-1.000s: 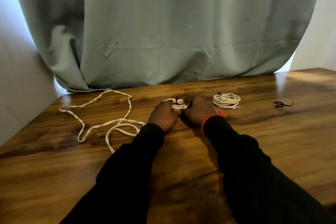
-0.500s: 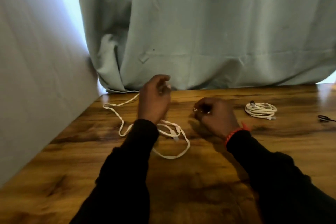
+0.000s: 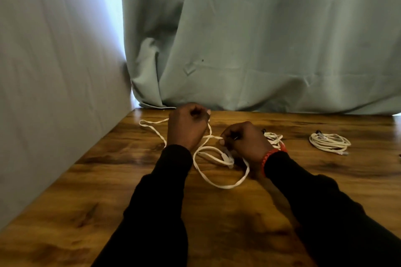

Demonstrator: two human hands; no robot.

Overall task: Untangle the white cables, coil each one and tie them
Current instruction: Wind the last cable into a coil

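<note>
Behind all, a green curtain; below it, the wooden desk. Since a second ago, gaze swung left and both hands shifted from the second coil, now set down tied behind the right wrist, beside the first coil. So on to the last, loose cable, sprawled at desk centre-left. Left hand raised, fingers curled, pinching that cable; right hand pinching it near one end. Coiling apparently just starting.

Tied coil half hidden behind right hand; dark object cut off at right frame edge; left-hand grip unclear.
</note>
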